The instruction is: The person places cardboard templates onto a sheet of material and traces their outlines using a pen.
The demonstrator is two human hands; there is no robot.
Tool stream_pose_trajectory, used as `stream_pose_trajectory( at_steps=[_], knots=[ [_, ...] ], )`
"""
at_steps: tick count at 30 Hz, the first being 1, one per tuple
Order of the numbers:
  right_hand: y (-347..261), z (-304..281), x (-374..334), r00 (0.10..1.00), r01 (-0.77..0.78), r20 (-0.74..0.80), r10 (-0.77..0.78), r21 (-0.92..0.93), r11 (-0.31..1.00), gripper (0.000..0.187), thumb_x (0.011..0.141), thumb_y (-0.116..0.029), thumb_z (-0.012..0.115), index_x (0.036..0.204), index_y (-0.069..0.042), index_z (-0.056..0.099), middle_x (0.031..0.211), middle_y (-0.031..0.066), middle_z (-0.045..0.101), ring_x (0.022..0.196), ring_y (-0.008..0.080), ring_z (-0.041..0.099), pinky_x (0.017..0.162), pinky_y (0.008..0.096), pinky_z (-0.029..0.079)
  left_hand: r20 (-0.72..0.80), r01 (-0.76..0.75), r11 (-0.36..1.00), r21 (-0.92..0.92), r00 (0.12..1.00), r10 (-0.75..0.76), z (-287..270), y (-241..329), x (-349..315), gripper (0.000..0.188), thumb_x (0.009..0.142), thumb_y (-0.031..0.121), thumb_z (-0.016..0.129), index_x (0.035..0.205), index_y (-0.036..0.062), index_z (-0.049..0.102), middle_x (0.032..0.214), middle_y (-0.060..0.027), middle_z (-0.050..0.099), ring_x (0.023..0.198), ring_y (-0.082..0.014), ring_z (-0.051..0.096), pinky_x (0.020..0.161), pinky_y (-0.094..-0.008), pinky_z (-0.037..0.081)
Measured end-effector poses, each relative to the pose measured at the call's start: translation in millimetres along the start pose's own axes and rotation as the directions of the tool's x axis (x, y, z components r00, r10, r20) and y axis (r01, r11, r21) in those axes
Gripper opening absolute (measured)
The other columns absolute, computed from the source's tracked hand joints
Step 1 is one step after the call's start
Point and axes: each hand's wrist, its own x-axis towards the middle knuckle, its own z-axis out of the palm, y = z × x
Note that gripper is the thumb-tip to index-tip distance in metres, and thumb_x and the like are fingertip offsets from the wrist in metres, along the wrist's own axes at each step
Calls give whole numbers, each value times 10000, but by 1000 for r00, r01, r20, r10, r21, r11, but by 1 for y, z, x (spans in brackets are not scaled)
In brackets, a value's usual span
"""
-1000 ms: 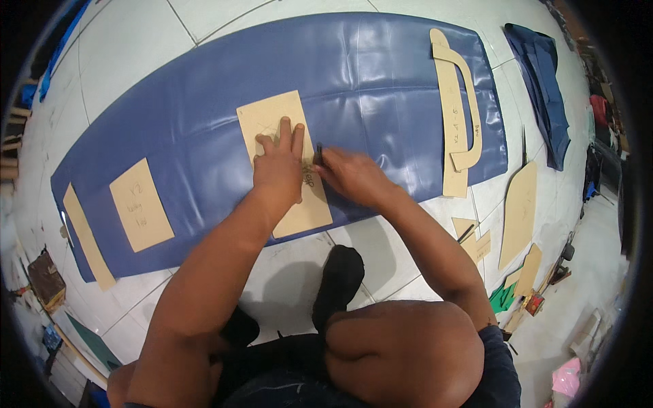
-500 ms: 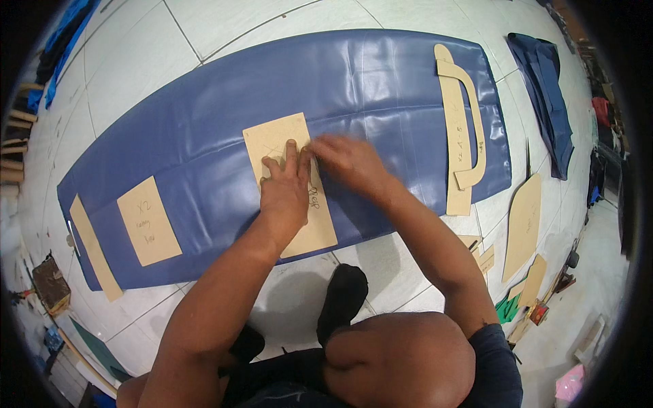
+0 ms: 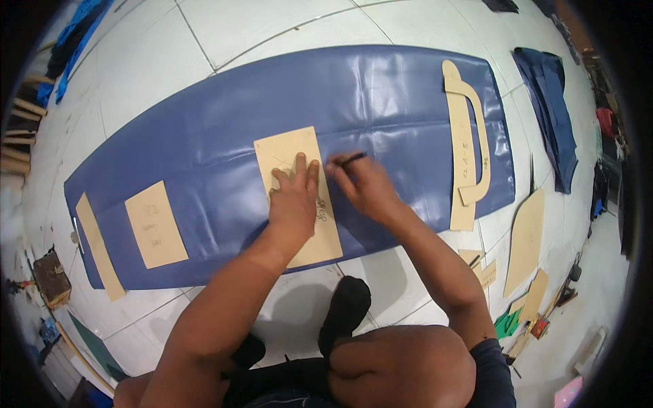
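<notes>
A wide sheet of shiny blue vinyl-like material (image 3: 224, 129) lies spread on the floor. On its middle rests a tan rectangular card template (image 3: 313, 248) with handwriting on it. My left hand (image 3: 294, 197) presses flat on this template, fingers spread. Just right of the template's edge, my right hand (image 3: 367, 187) grips a dark, thin pen (image 3: 352, 160), its fingers closed round it; the writing tip is hard to make out. Further left on the sheet lie a four-sided card template (image 3: 156, 228) and a narrow card strip (image 3: 100, 248).
At the sheet's right end lie a long card strip (image 3: 461, 149) and a handle-shaped card piece (image 3: 481, 136). Beyond, on the white tiled floor (image 3: 286, 44), are folded dark blue material (image 3: 551, 109) and a curved card template (image 3: 525, 241). A brown box (image 3: 51, 279) stands at left.
My right hand has moved from the template's upper right edge slightly right and down, and the pen now shows. My left hand stays pressed on the template. The whole view has shifted slightly.
</notes>
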Motion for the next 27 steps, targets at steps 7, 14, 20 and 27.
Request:
stream_pose_trajectory(
  at_steps=[7, 14, 20, 27],
  knots=[
    [11, 18, 72, 958, -197, -183, 219, 134, 971, 284, 1038, -258, 637, 1147, 1, 681, 883, 152, 733, 777, 230, 705, 706, 348, 542, 18, 32, 999, -15, 999, -32, 6, -1, 1, 1346, 640, 440, 946, 1647, 69, 135, 1684, -199, 121, 1387, -554, 342, 1016, -478, 553],
    [7, 24, 77, 964, -217, -137, 227, 86, 972, 223, 1012, -221, 635, 1100, -26, 697, 1009, 202, 720, 930, 406, 695, 810, 471, 550, -26, 31, 998, -51, 999, -33, 10, -2, 1, 1261, 678, 372, 917, 1646, 80, 164, 1679, -195, 131, 1386, -551, 341, 992, -471, 559],
    [5, 24, 78, 973, -179, -153, 171, -41, 983, 200, 1000, -219, 645, 1084, -49, 709, 1007, 170, 726, 894, 394, 700, 790, 466, 559, -44, 38, 998, -51, 998, -40, 11, 0, 2, 1159, 742, 323, 864, 1646, 84, 179, 1677, -190, 161, 1389, -546, 348, 984, -477, 560],
    [-10, 45, 96, 997, 63, -39, -69, -140, 988, 198, 984, -247, 687, 1043, -70, 752, 1009, 99, 759, 862, 327, 727, 757, 393, 576, 37, 24, 996, -86, 999, -21, 2, 0, 3, 746, 903, 233, 694, 1567, 68, 397, 1627, -184, 280, 1414, -556, 350, 985, -529, 540]
  ],
)
